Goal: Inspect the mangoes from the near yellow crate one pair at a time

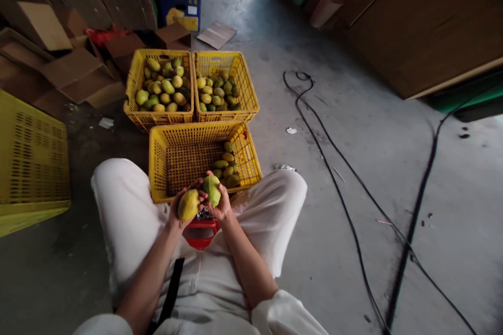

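My left hand (175, 213) is closed around a yellow oval fruit (188, 205), which looks like a small papaya or mango. Close beside it, my right hand (223, 206) grips a lumpy pale-green fruit (212, 190). Both hands are between my knees, over the near rim of a yellow plastic crate (184, 129). In that crate several green-yellow fruits (221, 164) lie along the right side, and its latticed floor shows on the left. Part of a red plastic object (200, 243) is visible below my hands; they hide the rest.
Behind stand two more yellow crates (137, 70) (247, 86) of similar fruit. Another yellow crate (31, 152) is at far left, below open cardboard boxes (78, 70). Black cables (341, 199) cross the concrete floor at right. A large brown panel (428, 26) slants at upper right.
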Motion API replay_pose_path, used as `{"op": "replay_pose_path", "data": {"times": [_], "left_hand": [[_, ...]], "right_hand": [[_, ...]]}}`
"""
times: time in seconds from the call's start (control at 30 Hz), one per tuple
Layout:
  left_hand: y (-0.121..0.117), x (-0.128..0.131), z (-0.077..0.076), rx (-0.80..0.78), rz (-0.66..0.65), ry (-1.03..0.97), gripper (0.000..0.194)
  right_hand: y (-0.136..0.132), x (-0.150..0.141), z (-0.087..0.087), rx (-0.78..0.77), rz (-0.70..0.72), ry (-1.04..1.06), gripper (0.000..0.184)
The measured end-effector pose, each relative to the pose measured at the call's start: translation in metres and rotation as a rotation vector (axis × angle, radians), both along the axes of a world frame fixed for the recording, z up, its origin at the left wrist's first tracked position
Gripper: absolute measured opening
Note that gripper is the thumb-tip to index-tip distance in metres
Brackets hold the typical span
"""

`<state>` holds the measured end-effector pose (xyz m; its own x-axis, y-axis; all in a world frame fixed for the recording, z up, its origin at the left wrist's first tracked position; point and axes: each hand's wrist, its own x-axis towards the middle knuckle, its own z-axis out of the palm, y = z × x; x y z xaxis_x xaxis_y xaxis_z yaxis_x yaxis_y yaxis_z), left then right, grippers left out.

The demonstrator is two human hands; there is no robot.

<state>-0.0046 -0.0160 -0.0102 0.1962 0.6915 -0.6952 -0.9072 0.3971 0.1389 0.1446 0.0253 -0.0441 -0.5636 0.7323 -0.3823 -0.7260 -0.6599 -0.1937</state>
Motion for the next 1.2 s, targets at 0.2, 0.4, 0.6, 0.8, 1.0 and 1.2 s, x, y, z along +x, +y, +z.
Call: {"op": "replay_pose_path", "data": {"times": [0.2, 0.4, 0.6, 0.8, 1.0, 1.2], "left_hand": [[0.006, 0.001, 0.017, -0.022, 0.131, -0.067, 0.035], [0.011, 0.002, 0.023, -0.033, 0.347, -0.033, 0.032], [0.015, 0.007, 0.016, -0.085, 0.379, 0.03, 0.028], [0.012, 0.008, 0.01, -0.004, 0.254, 0.109, 0.019], [0.011, 0.003, 0.006, -0.071, 0.23, 0.103, 0.043], [0.008, 0.004, 0.007, -0.093, 0.296, -0.025, 0.048]], "right_hand": [[0.004, -0.003, 0.014, -0.046, -0.047, 0.068, 0.039], [0.007, 0.0, 0.027, -0.053, -0.181, 0.048, 0.05], [0.007, -0.002, 0.018, -0.149, -0.162, 0.075, 0.036], [0.01, -0.01, 0.01, -0.15, -0.019, 0.025, 0.026], [0.011, -0.008, 0.011, -0.154, -0.053, -0.018, 0.029], [0.01, -0.006, 0.011, -0.218, -0.135, 0.011, 0.022]]}}
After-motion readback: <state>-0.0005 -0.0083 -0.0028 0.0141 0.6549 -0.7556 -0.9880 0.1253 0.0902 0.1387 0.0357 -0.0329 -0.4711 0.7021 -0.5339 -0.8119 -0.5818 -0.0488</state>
